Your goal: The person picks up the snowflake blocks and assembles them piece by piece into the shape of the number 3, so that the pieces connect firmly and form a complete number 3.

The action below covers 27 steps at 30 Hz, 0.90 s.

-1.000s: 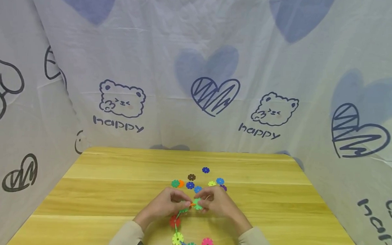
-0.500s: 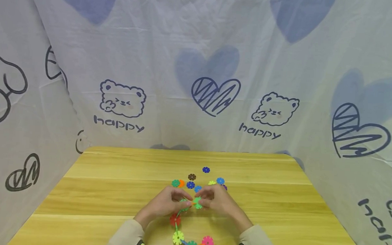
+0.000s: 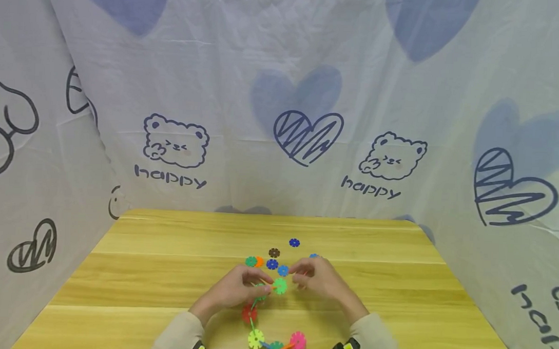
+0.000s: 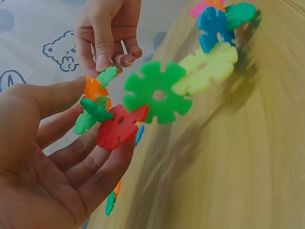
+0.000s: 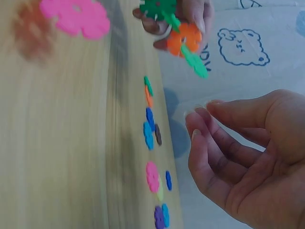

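A curved chain of slotted plastic snowflake discs hangs from my left hand [image 3: 240,286], which pinches it near its far end, by the orange disc [image 5: 183,40]. Beyond those fingertips a light green disc [image 3: 280,286] sticks out as the last link. From the hand the chain bends back toward me through a red disc [image 4: 121,128], a green disc [image 4: 155,93] and a yellow disc [image 3: 256,339] to a pink disc [image 3: 298,342]. My right hand [image 3: 319,278] is just right of the light green disc, apart from it, fingers loosely bent with nothing between them [image 5: 248,157].
Loose discs lie on the wooden table [image 3: 165,273] beyond the hands: green [image 3: 251,261], brown [image 3: 274,253], light blue [image 3: 283,270] and dark blue [image 3: 294,243] among them. Pink [image 5: 152,176] and purple [image 5: 159,217] discs lie near the right hand. A printed cloth [image 3: 242,188] hangs behind.
My right hand has let go of the light green disc and moved right and slightly away from me. The left hand keeps its grip on the chain, nearly in place.
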{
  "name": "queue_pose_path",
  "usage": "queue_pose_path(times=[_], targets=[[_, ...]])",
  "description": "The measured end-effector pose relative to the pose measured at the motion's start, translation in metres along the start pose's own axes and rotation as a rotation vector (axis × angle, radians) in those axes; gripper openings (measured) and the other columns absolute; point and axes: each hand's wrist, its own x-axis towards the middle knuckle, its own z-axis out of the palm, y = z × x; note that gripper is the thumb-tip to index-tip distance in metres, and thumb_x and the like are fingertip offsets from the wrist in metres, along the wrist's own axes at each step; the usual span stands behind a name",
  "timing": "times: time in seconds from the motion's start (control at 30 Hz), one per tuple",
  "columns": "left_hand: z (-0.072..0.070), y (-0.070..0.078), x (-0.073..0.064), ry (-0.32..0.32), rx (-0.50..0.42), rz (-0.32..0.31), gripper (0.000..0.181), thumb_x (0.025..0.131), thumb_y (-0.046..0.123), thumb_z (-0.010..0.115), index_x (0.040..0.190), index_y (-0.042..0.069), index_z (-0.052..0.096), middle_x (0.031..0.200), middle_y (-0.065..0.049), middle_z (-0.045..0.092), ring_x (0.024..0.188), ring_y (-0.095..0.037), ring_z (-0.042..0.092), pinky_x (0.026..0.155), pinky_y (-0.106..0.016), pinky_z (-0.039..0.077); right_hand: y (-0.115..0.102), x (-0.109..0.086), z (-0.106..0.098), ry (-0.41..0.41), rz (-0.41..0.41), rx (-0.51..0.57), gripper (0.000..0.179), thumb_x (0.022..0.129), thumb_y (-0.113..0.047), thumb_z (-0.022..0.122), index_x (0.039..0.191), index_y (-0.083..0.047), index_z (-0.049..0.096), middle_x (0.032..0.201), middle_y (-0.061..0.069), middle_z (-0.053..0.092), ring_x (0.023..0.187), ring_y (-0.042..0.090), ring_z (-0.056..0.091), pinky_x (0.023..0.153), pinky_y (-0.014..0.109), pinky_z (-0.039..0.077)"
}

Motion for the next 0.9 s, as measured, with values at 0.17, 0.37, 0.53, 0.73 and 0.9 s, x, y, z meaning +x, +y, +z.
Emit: queue_pose_path(times=[0.17,0.37,0.53,0.73,0.9], targets=[[-0.001,-0.002,-0.001,-0.023,-0.045,-0.012,0.030,0.098,0.027,0.071,0.123,0.009,0.072,0.108,-0.019,0.076,0.088,-0.020,0.072,0.071,-0.031,0.060,0.005,0.001,-0.009,0.036,0.029,-0.024,0.016,0.099,-0.008,0.067,0.111,0.000,0.074,0.097,0.011,0.074,0.078,0.021,0.071,0.069,0.032,0.061],[-0.002,-0.003,-0.001,-0.045,-0.076,-0.023,0.031,0.100,0.024,0.069,0.126,0.008,0.070,0.109,-0.021,0.075,0.087,-0.018,0.071,0.068,-0.032,0.061,0.010,0.003,-0.016,0.056,0.064,-0.038,0.014,0.098,-0.006,0.067,0.109,0.000,0.074,0.096,0.016,0.075,0.077,0.020,0.069,0.068,0.037,0.062],[-0.004,-0.002,-0.002,-0.054,-0.073,-0.008,0.033,0.100,0.022,0.068,0.129,0.006,0.068,0.109,-0.023,0.075,0.088,-0.019,0.071,0.067,-0.033,0.061,0.014,0.007,-0.018,0.084,0.072,-0.098,0.014,0.097,-0.006,0.067,0.108,-0.003,0.075,0.091,0.010,0.074,0.076,0.017,0.066,0.064,0.027,0.057],[-0.005,-0.003,-0.002,-0.061,-0.067,-0.009,0.033,0.100,0.021,0.068,0.130,0.007,0.069,0.109,-0.021,0.075,0.089,-0.018,0.071,0.067,-0.033,0.062,0.020,0.014,-0.019,0.103,0.062,-0.169,0.013,0.094,-0.004,0.069,0.106,-0.003,0.075,0.092,0.007,0.073,0.078,0.014,0.064,0.066,0.023,0.054],[-0.006,-0.004,-0.003,-0.077,-0.056,-0.007,0.031,0.100,0.019,0.068,0.129,0.007,0.069,0.109,-0.020,0.075,0.088,-0.017,0.070,0.067,-0.036,0.063,0.029,0.022,-0.018,0.114,0.054,-0.221,0.011,0.091,-0.001,0.072,0.101,-0.003,0.076,0.092,0.005,0.073,0.081,0.014,0.064,0.071,0.025,0.056]])
